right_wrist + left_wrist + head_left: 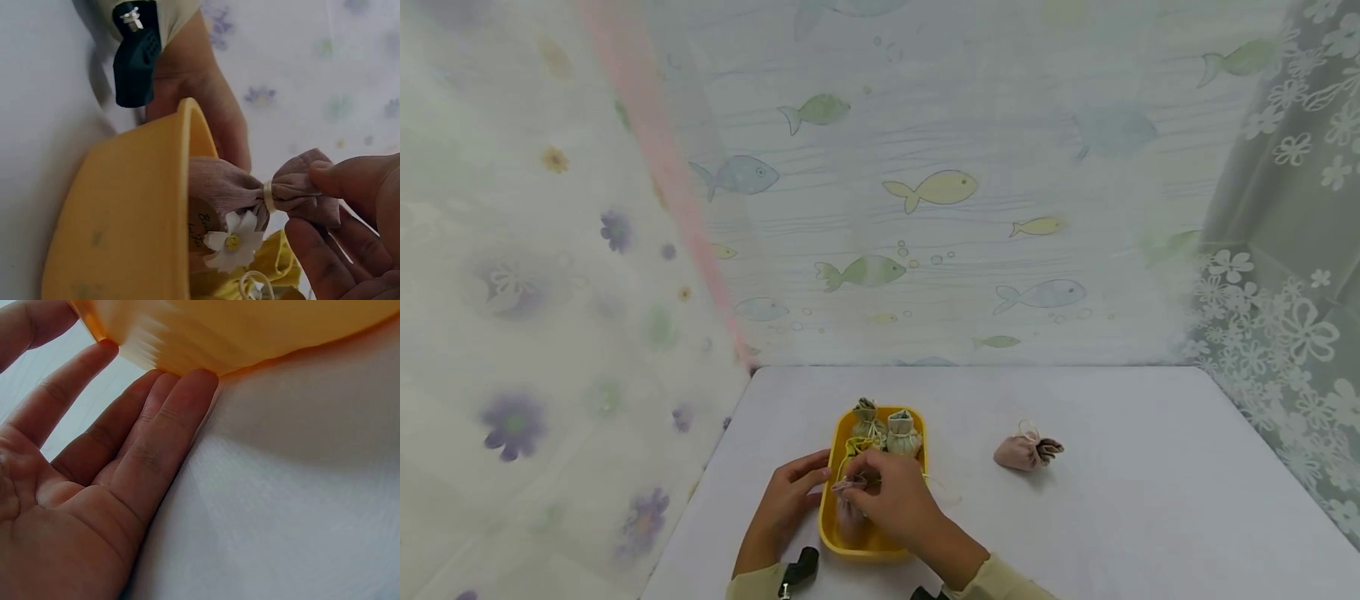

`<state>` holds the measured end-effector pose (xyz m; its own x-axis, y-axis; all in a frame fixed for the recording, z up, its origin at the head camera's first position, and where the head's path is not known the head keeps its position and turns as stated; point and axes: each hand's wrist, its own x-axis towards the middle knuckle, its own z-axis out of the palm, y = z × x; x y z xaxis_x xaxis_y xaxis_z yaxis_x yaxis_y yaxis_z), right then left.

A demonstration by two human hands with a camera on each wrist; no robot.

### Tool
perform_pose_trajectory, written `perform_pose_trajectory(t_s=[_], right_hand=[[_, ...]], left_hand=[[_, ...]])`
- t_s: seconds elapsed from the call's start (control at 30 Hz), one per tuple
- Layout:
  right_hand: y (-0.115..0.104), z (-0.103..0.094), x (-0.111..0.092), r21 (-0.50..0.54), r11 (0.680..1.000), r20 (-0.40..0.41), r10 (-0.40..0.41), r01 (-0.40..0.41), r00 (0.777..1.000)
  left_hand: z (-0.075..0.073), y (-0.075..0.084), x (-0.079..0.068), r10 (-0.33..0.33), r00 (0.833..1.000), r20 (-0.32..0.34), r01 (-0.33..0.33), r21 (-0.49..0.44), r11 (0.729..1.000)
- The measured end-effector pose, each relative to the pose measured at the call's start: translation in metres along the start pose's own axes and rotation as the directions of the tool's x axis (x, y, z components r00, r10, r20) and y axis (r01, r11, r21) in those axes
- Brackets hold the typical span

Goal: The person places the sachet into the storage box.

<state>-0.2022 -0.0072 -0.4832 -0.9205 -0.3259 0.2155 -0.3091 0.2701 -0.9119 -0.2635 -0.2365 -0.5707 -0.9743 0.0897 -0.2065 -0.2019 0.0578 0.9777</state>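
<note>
A yellow plastic basket (865,554) stands on the white table, holding several small drawstring pouches. My right hand (898,500) pinches the gathered top of a mauve drawstring pouch (225,181) between thumb and fingers. The lower part of that pouch is inside the basket; a white fabric flower (234,240) and a paper tag are near its neck. Fingers extended, my left hand (784,507) touches the basket's left outer side. At the basket's far end sit a green pouch (867,423) and a pale green pouch (903,435). A yellow pouch (275,259) lies next to the mauve one.
A pinkish-brown pouch (1021,452) lies on its side on the table (1120,517), right of the basket. Fish-printed curtain (940,267) hangs behind the table, with flowered sheeting at both sides. Dark wrist devices (801,567) sit by the sleeves.
</note>
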Motion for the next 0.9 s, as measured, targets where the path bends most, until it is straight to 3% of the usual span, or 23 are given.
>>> perform_pose_trajectory(t_s=[0.6,0.9], right_hand=[[0.007,0.0053,0.0004,-0.099,0.995,0.025,-0.012,0.015,1.0],[0.0065,0.0045,0.0007,-0.238,0.971,0.004,-0.017,0.018,1.0]], left_hand=[[-0.0008,-0.0017,0.0019,0.01,1.0,0.016,-0.01,-0.012,1.0],[-0.0022,-0.0045,0.0036,0.006,1.0,0.007,-0.006,-0.008,1.0]])
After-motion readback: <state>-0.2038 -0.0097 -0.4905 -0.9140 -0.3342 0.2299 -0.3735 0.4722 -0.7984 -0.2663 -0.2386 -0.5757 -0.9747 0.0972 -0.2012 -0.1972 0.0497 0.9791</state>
